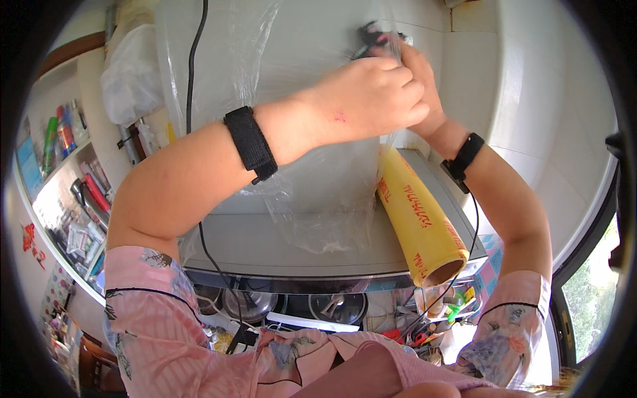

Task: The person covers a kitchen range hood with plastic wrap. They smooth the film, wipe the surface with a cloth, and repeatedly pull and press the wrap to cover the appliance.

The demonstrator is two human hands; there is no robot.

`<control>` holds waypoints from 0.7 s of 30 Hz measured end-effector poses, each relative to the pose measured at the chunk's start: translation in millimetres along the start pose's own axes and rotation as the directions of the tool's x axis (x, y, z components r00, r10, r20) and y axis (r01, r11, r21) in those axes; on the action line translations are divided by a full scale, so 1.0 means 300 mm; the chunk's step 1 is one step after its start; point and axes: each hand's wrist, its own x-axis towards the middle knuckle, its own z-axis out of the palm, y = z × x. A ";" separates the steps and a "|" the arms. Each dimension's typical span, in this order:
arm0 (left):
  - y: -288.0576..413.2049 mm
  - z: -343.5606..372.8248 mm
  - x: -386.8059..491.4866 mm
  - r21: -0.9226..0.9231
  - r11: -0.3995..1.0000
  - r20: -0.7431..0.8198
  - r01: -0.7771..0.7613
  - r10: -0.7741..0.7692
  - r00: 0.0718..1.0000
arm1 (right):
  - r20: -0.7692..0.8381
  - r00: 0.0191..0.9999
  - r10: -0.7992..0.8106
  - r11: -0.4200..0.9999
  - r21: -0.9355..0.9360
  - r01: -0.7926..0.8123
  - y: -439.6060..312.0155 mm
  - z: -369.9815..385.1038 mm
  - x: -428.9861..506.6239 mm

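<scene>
Clear plastic film (318, 219) drapes over the grey front of a range hood (298, 30), wrinkled in places. My left hand (380, 99) is closed at the film's right-hand edge, with a fold of film at its fingers. Right behind it is my right hand (423, 79), its fingers mostly hidden by the left. Just beyond the hands is a blurred black and pink thing (373, 40); what it is, and whether a hand holds it, I cannot tell. Below the hands a yellow roll of plastic wrap (418, 214) with red writing lies on the hood's ledge.
A black cable (191, 74) hangs down over the hood at the left. Lidded pots (338, 306) stand below the hood. At the left are shelves (74, 159) of bottles and small goods, and a hanging white plastic bag (132, 74). A window (587, 298) is at the right.
</scene>
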 end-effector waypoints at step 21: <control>0.007 0.001 0.010 0.027 1.000 0.039 -0.001 0.000 0.999 | 0.086 0.754 -0.652 0.749 -0.084 0.657 0.028 0.104 0.313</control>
